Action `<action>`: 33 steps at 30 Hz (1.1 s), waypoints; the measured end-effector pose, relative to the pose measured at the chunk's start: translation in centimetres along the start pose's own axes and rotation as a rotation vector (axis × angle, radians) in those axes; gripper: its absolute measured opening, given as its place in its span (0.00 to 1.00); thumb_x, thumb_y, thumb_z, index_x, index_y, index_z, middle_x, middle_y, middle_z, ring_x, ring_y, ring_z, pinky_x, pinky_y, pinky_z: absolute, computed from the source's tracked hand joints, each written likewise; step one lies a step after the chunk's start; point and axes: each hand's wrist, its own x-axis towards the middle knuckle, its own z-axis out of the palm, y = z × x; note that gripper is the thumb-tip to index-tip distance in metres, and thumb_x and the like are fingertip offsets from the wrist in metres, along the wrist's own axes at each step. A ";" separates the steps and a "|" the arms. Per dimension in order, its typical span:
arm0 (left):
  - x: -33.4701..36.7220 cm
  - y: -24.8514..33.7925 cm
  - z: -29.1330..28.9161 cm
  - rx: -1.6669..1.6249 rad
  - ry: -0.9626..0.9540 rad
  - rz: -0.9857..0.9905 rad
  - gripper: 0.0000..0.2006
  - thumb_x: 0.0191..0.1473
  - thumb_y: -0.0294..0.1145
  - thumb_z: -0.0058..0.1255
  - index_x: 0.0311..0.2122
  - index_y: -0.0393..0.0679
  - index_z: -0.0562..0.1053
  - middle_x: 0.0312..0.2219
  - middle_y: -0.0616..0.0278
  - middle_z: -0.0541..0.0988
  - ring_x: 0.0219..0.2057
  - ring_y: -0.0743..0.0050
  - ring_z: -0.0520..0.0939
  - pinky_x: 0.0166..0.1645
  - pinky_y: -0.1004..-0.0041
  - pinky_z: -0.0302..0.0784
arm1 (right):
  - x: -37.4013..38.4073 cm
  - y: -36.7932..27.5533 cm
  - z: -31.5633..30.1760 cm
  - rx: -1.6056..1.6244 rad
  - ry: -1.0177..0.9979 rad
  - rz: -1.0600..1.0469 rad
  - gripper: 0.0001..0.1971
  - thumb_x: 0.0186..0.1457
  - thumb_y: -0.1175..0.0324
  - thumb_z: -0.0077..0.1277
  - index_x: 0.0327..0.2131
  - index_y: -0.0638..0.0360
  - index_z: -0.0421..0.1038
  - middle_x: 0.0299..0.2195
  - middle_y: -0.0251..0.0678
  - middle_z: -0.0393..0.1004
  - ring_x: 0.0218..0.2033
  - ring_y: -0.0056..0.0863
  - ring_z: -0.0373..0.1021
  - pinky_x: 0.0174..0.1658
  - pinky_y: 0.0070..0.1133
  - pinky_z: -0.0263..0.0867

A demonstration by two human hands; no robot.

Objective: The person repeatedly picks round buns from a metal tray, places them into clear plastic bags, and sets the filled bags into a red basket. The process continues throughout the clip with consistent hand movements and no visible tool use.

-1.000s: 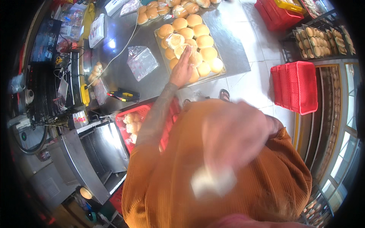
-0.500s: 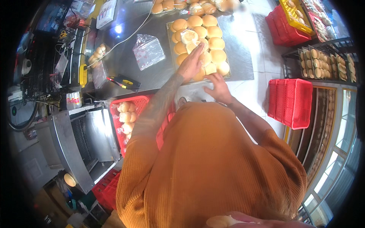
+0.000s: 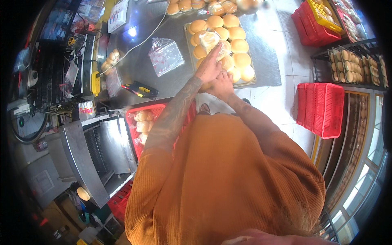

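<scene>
A tray (image 3: 252, 80) of round golden buns (image 3: 240, 46) lies on the steel table. On top of the buns is a clear plastic bag (image 3: 210, 38) with a pale bun inside. My left hand (image 3: 209, 66) grips the bag's near side, its fingers stretched forward and close together. Just below it, my right hand (image 3: 222, 85) is bent over the tray's near edge, its fingers curled on a bun; the hands hide most of that bun. An unused clear bag (image 3: 165, 56) lies flat on the table to the left.
A black and yellow tool (image 3: 141, 90) rests at the table's front edge. Below stands a red crate (image 3: 157, 109) of bagged buns. A white cable (image 3: 134, 50) crosses the table. Red crates (image 3: 319, 110) and a rack of buns (image 3: 347, 67) are on the right.
My right hand has moved left and forward, from the tray's near edge to just beside my left hand. My left hand stays at the bag. The whole view has shifted slightly.
</scene>
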 end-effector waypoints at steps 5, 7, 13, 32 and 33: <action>0.5 -0.3 -0.4 -0.002 -0.016 0.001 0.38 0.59 0.18 0.47 0.75 0.37 0.55 0.75 0.42 0.58 0.76 0.45 0.59 0.78 0.59 0.57 | 1.6 -0.4 -2.3 0.440 -0.021 0.160 0.43 0.48 0.36 0.67 0.63 0.48 0.73 0.64 0.46 0.70 0.68 0.51 0.60 0.67 0.45 0.61; 1.1 -0.2 -0.6 0.018 -0.014 0.022 0.39 0.60 0.18 0.47 0.76 0.39 0.54 0.74 0.40 0.59 0.75 0.45 0.61 0.78 0.60 0.58 | 2.8 0.4 -3.3 0.680 -0.167 0.153 0.44 0.50 0.36 0.66 0.65 0.52 0.71 0.64 0.47 0.71 0.67 0.48 0.64 0.67 0.39 0.62; 2.0 0.5 -1.6 -0.023 -0.055 -0.003 0.39 0.60 0.17 0.46 0.76 0.40 0.54 0.74 0.40 0.60 0.75 0.44 0.62 0.78 0.59 0.58 | 1.0 4.3 -7.3 1.226 -0.514 0.342 0.47 0.57 0.41 0.63 0.71 0.62 0.62 0.65 0.46 0.70 0.64 0.34 0.68 0.64 0.30 0.66; 0.1 2.1 0.5 0.135 -0.114 0.169 0.43 0.56 0.09 0.45 0.77 0.37 0.50 0.76 0.40 0.52 0.77 0.45 0.55 0.79 0.60 0.56 | -2.9 5.0 -12.6 0.492 0.218 0.386 0.39 0.55 0.55 0.70 0.67 0.59 0.68 0.58 0.51 0.71 0.63 0.43 0.67 0.66 0.35 0.64; 0.0 2.5 0.9 0.144 -0.122 0.186 0.42 0.56 0.09 0.45 0.77 0.36 0.50 0.77 0.40 0.50 0.77 0.47 0.55 0.80 0.60 0.55 | -2.1 4.4 -12.3 0.551 0.315 0.321 0.37 0.56 0.57 0.70 0.67 0.56 0.69 0.58 0.50 0.70 0.64 0.42 0.65 0.66 0.36 0.64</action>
